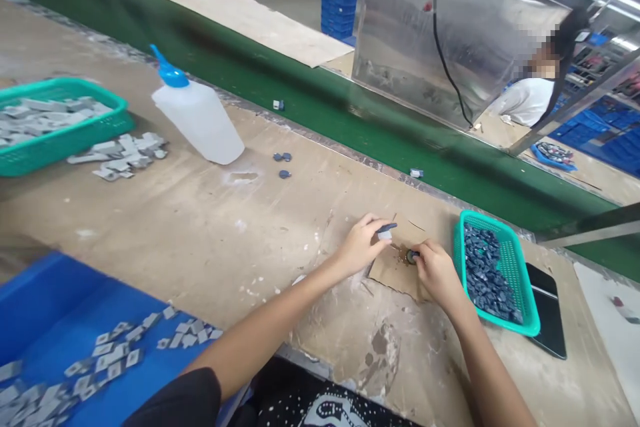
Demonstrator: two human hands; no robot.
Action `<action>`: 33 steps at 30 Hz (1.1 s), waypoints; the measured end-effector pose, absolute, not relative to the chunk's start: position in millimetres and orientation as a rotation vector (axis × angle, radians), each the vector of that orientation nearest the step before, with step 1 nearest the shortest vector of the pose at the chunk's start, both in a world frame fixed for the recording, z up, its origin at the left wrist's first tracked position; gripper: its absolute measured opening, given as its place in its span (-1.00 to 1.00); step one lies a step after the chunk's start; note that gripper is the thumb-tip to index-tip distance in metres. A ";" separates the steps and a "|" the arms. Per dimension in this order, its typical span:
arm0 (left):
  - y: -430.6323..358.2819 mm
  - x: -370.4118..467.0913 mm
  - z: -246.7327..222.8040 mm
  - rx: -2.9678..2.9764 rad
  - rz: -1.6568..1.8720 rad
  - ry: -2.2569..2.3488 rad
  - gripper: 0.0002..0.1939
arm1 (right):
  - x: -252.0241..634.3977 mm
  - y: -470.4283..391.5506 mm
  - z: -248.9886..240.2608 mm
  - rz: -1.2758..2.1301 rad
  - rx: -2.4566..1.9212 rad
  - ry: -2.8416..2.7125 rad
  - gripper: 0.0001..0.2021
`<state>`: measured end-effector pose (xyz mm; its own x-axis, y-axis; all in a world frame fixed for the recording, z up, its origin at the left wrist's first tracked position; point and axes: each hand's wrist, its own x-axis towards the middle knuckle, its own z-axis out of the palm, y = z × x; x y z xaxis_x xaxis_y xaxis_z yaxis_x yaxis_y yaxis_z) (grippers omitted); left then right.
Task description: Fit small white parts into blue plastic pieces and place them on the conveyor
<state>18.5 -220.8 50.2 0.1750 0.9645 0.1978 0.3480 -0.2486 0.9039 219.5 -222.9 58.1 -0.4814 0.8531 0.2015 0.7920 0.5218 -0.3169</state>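
My left hand is closed on a small light-grey plastic block, with a dark piece lying along its top. Just right of it, my right hand pinches a small dark piece at a little round item, too small to make out well. Both hands are over a brown cardboard piece marked by brown stains. Beside my right hand stands a green basket holding many dark blue plastic pieces.
A white squeeze bottle with blue nozzle stands left of centre. Grey blocks fill a green basket, lie in a pile and in a blue bin. A green conveyor belt runs behind; a person sits beyond.
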 end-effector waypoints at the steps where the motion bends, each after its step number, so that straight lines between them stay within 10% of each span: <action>1: -222.3 19.1 51.1 1.744 1.070 1.220 -0.69 | 219.8 -223.1 58.9 0.266 -1.364 -2.425 -0.81; 15: -238.5 30.6 59.3 1.917 1.098 1.074 -0.78 | 205.0 -235.5 88.6 1.445 -1.217 -1.205 -0.50; 33: -245.0 27.1 50.4 2.138 1.376 0.992 -0.74 | 177.7 -250.4 86.2 1.258 -1.235 -1.172 -0.66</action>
